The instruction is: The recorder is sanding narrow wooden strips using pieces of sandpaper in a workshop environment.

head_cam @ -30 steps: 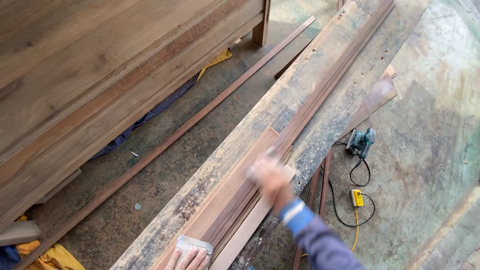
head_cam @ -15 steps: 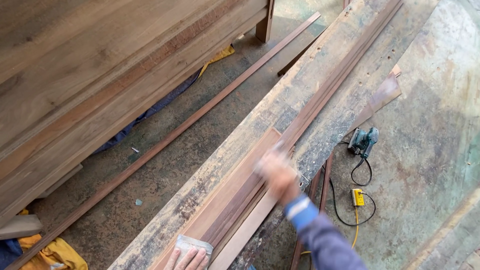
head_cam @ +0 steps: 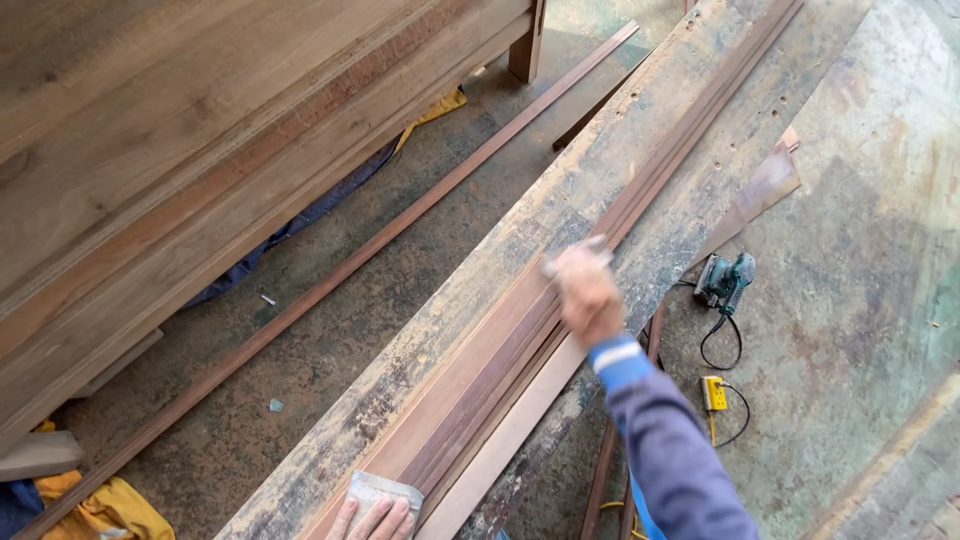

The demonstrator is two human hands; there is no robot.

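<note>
Since a second ago the right hand (head_cam: 585, 290) has slid farther up the long dark wood strips (head_cam: 560, 310), its fingers closed on a pale sanding pad. That suggests rubbing strokes along the grain. At the near edge, the left hand (head_cam: 378, 520) lies flat, fingers together, on a grey sanding block (head_cam: 385, 490). The strips run lengthwise down the worn desk (head_cam: 480, 270), with bare desk ahead. Beyond the right edge, a green sander (head_cam: 725, 280) lies on the floor (head_cam: 860, 300).
</note>
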